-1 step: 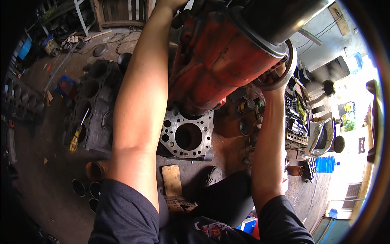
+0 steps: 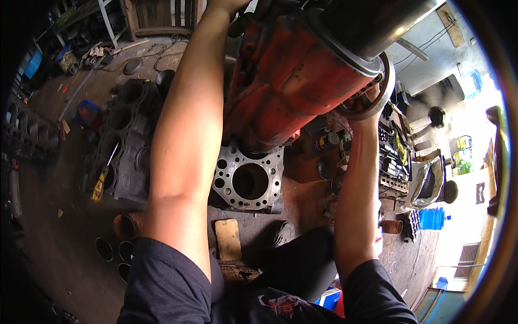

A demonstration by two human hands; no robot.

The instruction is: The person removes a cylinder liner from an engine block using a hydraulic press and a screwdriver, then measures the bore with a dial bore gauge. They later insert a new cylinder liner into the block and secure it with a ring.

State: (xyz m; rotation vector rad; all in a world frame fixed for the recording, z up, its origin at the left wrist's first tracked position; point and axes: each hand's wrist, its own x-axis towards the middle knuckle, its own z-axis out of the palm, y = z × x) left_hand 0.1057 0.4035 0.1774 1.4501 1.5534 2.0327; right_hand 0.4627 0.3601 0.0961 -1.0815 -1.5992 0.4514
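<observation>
A large red machine head with a dark metal cylinder on it fills the upper middle. It stands over an engine block, whose flat grey top shows a big round bore and smaller holes. My left hand reaches to the machine's far left side by a dark part; the picture's top edge cuts it off, and its fingers are hidden. My right hand is at the metal handwheel on the machine's right side, partly behind the rim, closed around it as far as it shows.
To the left lies another engine block with a yellow-handled screwdriver on it. Several cylinder sleeves stand near my left elbow. A piece of wood lies before the block. Tools crowd a bench at right, near a fan.
</observation>
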